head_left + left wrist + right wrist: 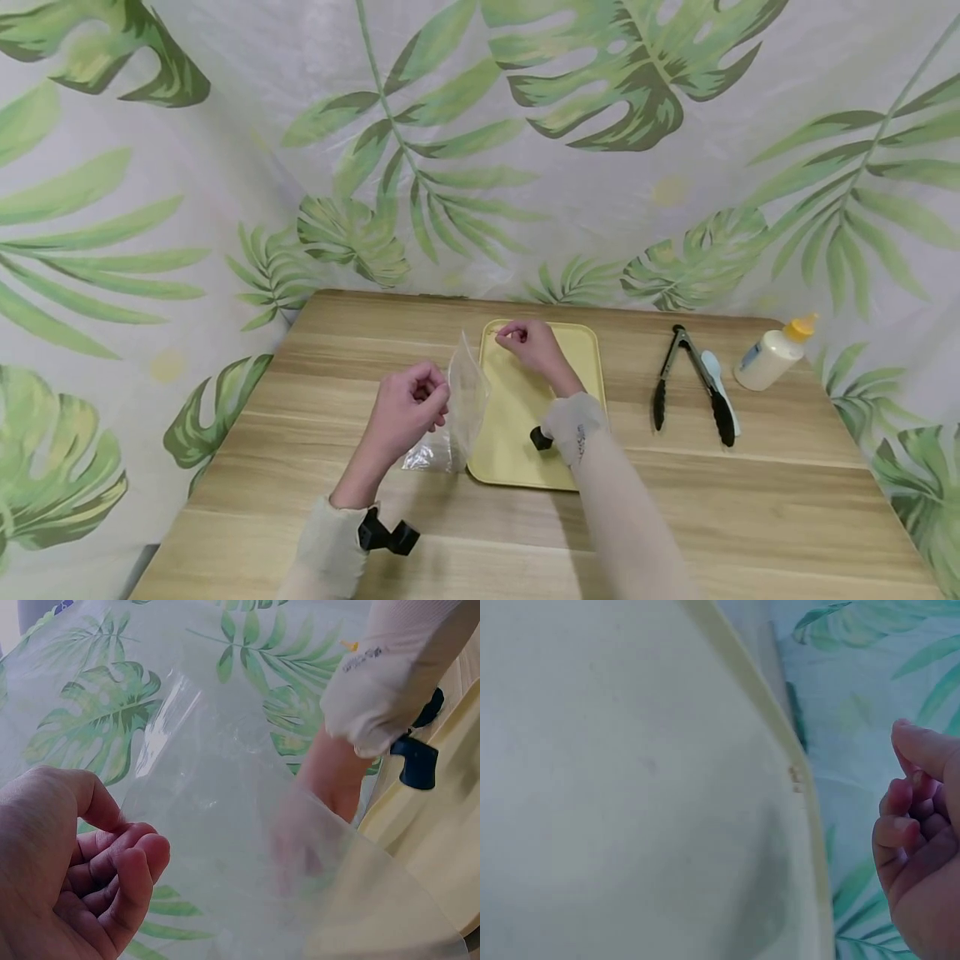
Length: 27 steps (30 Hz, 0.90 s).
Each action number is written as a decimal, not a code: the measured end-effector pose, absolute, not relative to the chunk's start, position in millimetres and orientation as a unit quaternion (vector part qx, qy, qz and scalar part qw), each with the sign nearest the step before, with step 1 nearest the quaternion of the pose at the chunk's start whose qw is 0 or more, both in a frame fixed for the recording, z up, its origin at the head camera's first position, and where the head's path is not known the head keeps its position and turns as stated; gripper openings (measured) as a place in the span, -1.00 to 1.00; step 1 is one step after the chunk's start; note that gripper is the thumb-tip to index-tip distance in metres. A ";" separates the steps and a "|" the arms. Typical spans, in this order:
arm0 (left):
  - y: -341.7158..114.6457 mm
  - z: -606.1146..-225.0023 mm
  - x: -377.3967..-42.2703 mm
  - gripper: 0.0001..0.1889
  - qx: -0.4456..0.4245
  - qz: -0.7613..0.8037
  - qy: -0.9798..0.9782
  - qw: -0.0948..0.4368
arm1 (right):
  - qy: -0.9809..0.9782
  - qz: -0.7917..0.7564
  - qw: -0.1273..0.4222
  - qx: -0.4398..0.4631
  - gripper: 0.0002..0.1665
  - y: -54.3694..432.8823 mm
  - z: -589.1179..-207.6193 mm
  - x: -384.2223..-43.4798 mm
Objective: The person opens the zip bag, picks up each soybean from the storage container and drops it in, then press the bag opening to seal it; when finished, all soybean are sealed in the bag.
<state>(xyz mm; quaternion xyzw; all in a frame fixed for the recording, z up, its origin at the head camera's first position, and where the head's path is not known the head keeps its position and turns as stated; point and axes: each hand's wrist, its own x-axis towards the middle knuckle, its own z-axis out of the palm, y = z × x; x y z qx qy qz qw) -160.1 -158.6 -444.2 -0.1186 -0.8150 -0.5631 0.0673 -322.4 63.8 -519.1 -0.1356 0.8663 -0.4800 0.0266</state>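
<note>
My left hand pinches the edge of a clear plastic bag, which stands up beside the tray's left side. In the left wrist view the bag spreads like a thin sheet from the fingertips. My right hand is over the far left corner of a yellow tray, fingers curled. A few tiny brown bits lie against the tray's rim in the right wrist view, apart from the right hand. Whether those fingertips hold a bit is too small to tell.
Right of the tray lie black-tipped tongs and a light blue spoon. Beyond them a white bottle with a yellow cap stands near the table's right edge. A leaf-patterned sheet hangs behind the wooden table.
</note>
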 end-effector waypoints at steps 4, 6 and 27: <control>-157.3 -444.4 -161.0 -0.82 -0.118 -0.563 -0.815 0.067 | 0.857 -0.490 0.002 -0.157 -0.83 76.5 -504.8 -309.9; -156.6 -444.6 -161.6 -0.82 -0.118 -0.563 -0.816 0.066 | 0.854 -0.494 -0.010 -0.165 -0.84 82.6 -497.7 -302.7; -148.4 -446.8 -165.4 -0.82 -0.121 -0.565 -0.814 0.060 | 0.780 -0.559 -0.009 -0.282 -0.95 93.6 -433.7 -224.5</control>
